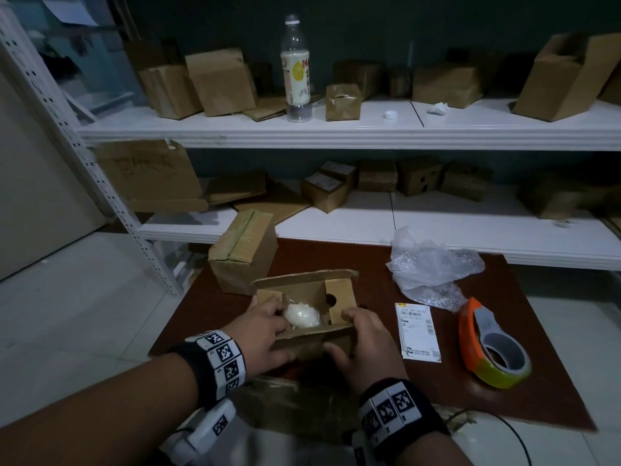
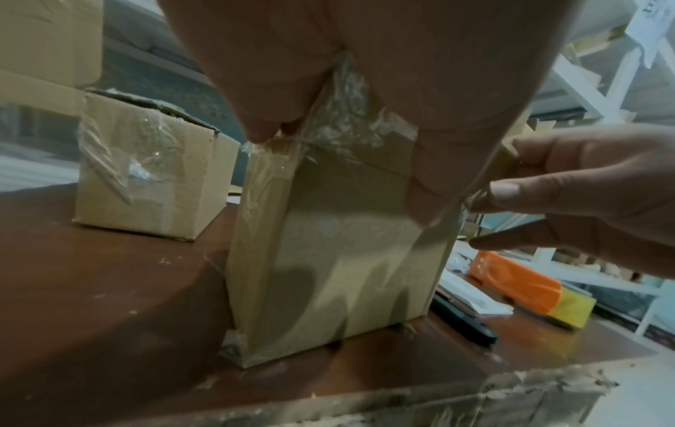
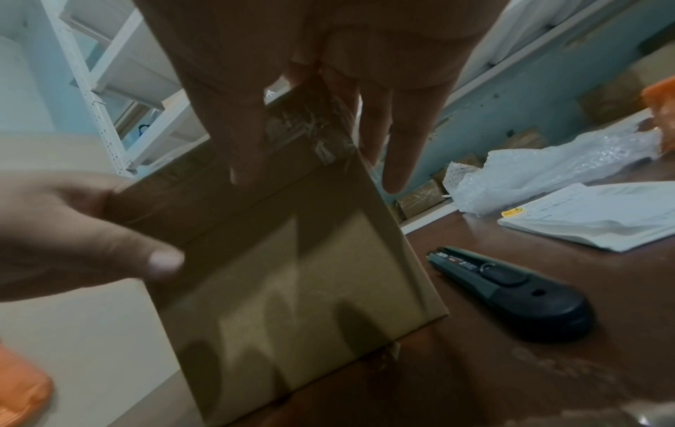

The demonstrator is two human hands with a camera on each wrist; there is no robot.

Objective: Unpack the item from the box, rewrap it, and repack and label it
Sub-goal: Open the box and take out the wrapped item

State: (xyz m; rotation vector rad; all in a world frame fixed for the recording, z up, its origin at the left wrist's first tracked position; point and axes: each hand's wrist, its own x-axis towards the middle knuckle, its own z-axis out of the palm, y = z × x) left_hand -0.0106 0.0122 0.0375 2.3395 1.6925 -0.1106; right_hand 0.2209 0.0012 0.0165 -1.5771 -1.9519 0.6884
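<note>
A small open cardboard box [image 1: 339, 294] stands on the brown table [image 1: 504, 391], its flaps up. Inside it lies a white item [image 1: 302, 316] in clear wrap. My left hand [image 1: 268, 326] grips the box's left end, fingers inside beside the item and thumb on the front wall [image 2: 347, 260]. At the right end my right hand [image 1: 361, 331] does the same, fingers hooked over the rim and thumb against the front. In the right wrist view the box's taped front wall [image 3: 292, 274] fills the middle. The box's floor is hidden.
A sealed box [image 1: 243, 253] stands just behind on the left. Crumpled bubble wrap [image 1: 433, 267], a shipping label sheet [image 1: 418, 331] and an orange tape dispenser [image 1: 490, 348] lie to the right. A black box cutter [image 3: 511, 291] lies close to the open box. Shelves of boxes stand behind.
</note>
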